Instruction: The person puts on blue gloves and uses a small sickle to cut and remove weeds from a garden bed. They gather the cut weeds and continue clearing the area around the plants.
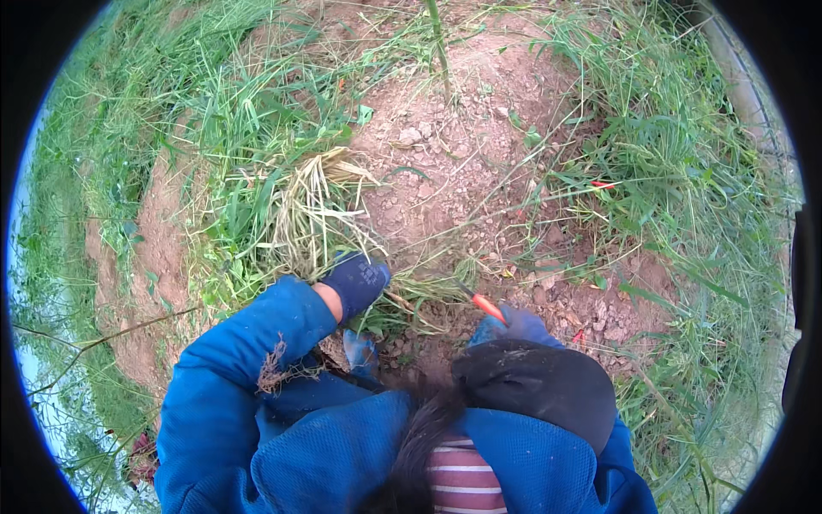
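Note:
My left hand [356, 286], in a dark blue glove with printing on its back, is curled over a tuft of grass [424, 286] low to the ground. Its fingertips are hidden. Just above this hand lies a bundle of dry, straw-coloured stalks [314, 209] on green grass. My right hand [526, 326], in a bluish glove, holds a tool by its orange handle [489, 308]. The tool's thin dark end points left toward the tuft; it is blurred, so its shape is unclear. Dark cloth [533, 385] covers part of my right wrist.
Ahead, a green plant stem [440, 48] rises from reddish, crumbly soil [449, 167]. Tall grass grows thickly on the left [148, 96] and the right [681, 160]. A thin bare branch [80, 349] reaches in from the left. Dry roots [275, 369] cling to my left sleeve.

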A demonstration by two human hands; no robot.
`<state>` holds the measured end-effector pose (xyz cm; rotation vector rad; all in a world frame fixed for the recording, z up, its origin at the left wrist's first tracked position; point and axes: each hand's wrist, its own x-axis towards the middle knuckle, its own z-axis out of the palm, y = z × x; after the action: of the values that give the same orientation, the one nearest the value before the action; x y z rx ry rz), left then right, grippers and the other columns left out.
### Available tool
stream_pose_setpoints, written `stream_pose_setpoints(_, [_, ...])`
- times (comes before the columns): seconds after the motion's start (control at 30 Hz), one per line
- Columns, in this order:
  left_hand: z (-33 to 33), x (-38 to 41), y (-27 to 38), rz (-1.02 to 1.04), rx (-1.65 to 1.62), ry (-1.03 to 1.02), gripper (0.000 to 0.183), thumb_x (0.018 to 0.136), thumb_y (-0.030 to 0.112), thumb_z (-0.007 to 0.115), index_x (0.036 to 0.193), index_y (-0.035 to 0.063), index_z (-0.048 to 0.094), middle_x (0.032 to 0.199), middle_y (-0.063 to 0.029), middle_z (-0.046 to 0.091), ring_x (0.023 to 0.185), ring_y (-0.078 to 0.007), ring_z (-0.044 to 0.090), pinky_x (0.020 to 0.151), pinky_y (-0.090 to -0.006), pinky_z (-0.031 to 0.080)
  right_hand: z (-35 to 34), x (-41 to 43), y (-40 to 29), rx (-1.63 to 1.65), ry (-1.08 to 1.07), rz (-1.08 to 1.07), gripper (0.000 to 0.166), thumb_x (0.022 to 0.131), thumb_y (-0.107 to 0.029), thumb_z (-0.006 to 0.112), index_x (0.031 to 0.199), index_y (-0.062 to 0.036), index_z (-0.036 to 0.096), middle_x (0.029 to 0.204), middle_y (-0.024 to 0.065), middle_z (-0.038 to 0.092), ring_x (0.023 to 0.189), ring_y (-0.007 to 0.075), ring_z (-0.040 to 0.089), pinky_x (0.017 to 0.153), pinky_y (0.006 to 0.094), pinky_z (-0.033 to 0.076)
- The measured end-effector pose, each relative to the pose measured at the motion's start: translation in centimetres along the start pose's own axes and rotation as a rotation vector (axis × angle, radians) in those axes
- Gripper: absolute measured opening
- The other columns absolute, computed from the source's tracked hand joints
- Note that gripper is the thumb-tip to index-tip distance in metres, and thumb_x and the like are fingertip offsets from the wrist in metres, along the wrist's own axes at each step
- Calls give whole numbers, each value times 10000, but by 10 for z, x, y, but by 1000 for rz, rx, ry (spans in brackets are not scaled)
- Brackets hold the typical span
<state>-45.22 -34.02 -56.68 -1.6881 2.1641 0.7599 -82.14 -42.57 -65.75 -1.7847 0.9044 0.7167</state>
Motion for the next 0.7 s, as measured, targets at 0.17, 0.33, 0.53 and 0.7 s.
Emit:
stream_pose_setpoints(0.17, [-37, -83, -103, 15, 236, -98, 69, 809, 132, 574, 841, 82, 609, 752, -178, 622, 700, -373, 628, 637, -505, 491, 2, -94, 145, 373, 421, 324, 375, 924, -394, 657, 1096, -61, 663, 757, 113, 661, 696, 210, 663, 659, 376, 531])
stream_pose_setpoints(0.33, [-158, -195, -292, -576, 847, -16, 328, 857, 126, 576, 1184, 142, 545, 1163, -137, 565, 1089, -324, 545, 868, -494, 454, -88, -45, 33, 854, 488, 156, 228, 951, -227, 641, 1114, -69, 627, 662, 22, 578, 495, 81, 547, 415, 272, 434])
stream_pose_setpoints(0.53, [-308, -200, -276, -1318, 887, -237, 592, 908, 213, 614, 1470, 226, 430, 1529, -90, 416, 1404, -298, 405, 1094, -506, 378, -99, 27, -63, 318, 369, -125, 381, 906, -336, 662, 1163, -62, 601, 767, 126, 645, 692, 284, 656, 629, 403, 524])
stream_pose_setpoints(0.7, [-233, -103, -157, -883, 765, 382, 346, 851, 52, 551, 1184, 111, 624, 1286, -117, 597, 1181, -305, 593, 842, -444, 555, -72, 49, -94, 86, 267, -163, 437, 881, -441, 657, 1091, -62, 604, 863, 202, 656, 835, 403, 647, 780, 474, 507])
